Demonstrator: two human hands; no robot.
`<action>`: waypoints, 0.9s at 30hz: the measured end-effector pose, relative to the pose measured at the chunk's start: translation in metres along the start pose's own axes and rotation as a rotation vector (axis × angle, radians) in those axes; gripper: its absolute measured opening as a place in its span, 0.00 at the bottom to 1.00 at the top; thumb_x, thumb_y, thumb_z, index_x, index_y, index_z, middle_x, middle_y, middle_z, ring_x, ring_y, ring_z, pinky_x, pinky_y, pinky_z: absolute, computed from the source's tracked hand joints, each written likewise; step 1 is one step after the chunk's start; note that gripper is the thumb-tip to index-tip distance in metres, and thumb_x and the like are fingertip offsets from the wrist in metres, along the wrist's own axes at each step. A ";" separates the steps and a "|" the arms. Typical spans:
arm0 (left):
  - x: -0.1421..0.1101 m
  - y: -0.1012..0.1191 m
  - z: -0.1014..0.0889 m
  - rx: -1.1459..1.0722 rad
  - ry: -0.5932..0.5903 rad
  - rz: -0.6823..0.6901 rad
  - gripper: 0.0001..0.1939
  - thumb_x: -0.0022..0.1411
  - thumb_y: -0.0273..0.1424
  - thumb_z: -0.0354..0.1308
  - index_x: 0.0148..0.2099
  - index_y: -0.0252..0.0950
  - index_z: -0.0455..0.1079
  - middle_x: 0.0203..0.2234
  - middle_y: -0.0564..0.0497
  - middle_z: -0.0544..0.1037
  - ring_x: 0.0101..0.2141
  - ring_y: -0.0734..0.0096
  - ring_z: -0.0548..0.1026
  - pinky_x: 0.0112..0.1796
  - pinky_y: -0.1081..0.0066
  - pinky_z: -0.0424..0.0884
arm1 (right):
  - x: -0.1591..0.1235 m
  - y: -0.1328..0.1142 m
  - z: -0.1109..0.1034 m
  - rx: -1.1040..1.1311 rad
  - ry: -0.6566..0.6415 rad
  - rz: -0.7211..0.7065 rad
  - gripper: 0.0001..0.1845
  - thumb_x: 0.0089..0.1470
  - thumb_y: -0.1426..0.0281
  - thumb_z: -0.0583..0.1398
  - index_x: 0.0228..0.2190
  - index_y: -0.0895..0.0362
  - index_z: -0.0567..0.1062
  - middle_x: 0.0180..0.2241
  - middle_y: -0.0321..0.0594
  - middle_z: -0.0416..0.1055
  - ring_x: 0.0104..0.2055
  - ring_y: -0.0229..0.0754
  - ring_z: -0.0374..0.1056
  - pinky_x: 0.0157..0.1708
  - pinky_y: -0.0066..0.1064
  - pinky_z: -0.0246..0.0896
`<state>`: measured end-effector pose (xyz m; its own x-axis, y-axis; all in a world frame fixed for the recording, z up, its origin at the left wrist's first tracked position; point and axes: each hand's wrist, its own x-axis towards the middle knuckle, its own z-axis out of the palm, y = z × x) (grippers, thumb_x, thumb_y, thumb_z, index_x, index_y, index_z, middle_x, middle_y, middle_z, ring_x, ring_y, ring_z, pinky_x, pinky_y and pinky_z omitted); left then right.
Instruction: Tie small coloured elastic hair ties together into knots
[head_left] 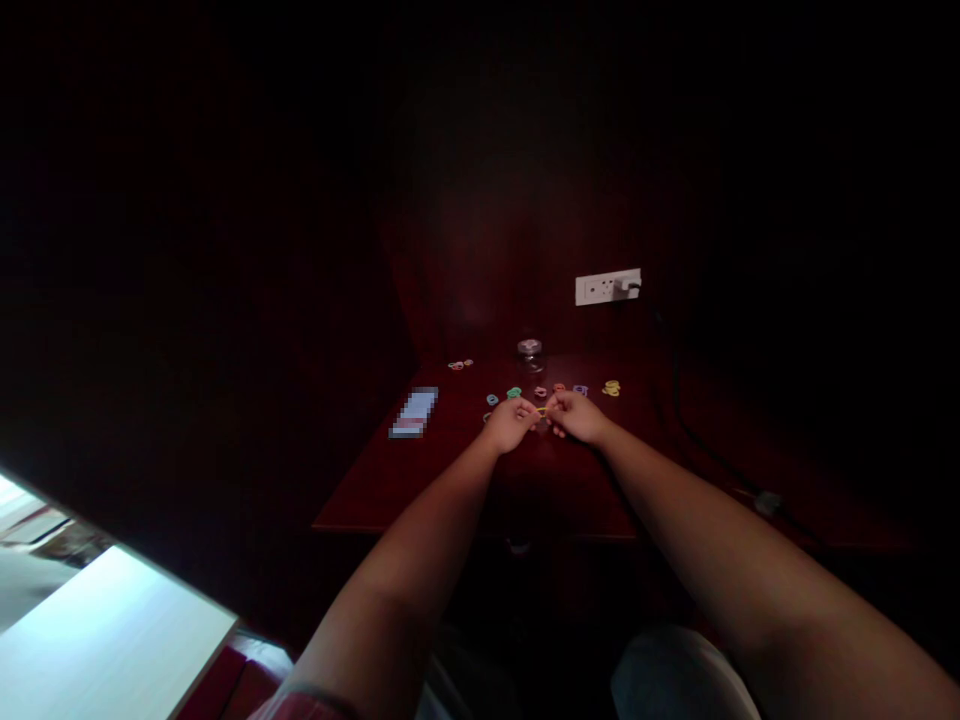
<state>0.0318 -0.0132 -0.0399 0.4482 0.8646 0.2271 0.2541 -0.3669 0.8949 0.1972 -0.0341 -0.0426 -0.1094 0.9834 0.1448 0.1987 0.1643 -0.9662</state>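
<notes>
Over the dark red table, my left hand (512, 424) and my right hand (577, 415) pinch a thin yellow hair tie (542, 410) from its two sides. It spans the small gap between my fingertips. Just beyond my hands lie small hair ties grouped by colour: blue (492, 399), green (514, 393), pink (540, 392), orange (559, 388) and purple (580, 390). Yellow hair ties (611, 388) form a group farther right. Another tie is partly hidden by my left hand.
A clear lidded jar (529, 352) stands near the back wall. Mixed-colour hair ties (459, 365) lie at back left, with a phone (414, 412) in front of them. The wall holds a power socket (600, 288); a dark cable with a pale block (766, 502) runs down the right side.
</notes>
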 end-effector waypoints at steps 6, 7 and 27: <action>0.002 -0.003 0.002 -0.032 0.032 0.004 0.05 0.55 0.26 0.59 0.32 0.30 0.66 0.21 0.53 0.72 0.23 0.79 0.70 0.27 0.77 0.65 | 0.001 0.000 -0.002 -0.010 -0.063 -0.001 0.06 0.42 0.75 0.62 0.22 0.58 0.68 0.16 0.32 0.68 0.14 0.32 0.62 0.14 0.22 0.57; 0.001 -0.003 0.002 -0.036 0.034 0.006 0.05 0.55 0.27 0.60 0.32 0.30 0.67 0.22 0.53 0.72 0.23 0.79 0.70 0.27 0.77 0.65 | 0.000 -0.001 -0.002 -0.006 -0.067 -0.006 0.06 0.42 0.74 0.63 0.23 0.58 0.68 0.16 0.31 0.68 0.14 0.32 0.62 0.14 0.22 0.57; -0.004 -0.001 -0.001 -0.107 -0.007 0.001 0.10 0.50 0.29 0.66 0.34 0.28 0.72 0.26 0.48 0.78 0.25 0.77 0.73 0.30 0.75 0.68 | -0.010 -0.006 -0.005 0.097 -0.057 -0.031 0.05 0.40 0.74 0.62 0.25 0.59 0.72 0.15 0.31 0.70 0.15 0.32 0.64 0.17 0.22 0.61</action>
<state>0.0295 -0.0158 -0.0411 0.4548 0.8615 0.2257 0.1610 -0.3287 0.9306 0.2026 -0.0449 -0.0376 -0.1699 0.9715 0.1652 0.0990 0.1836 -0.9780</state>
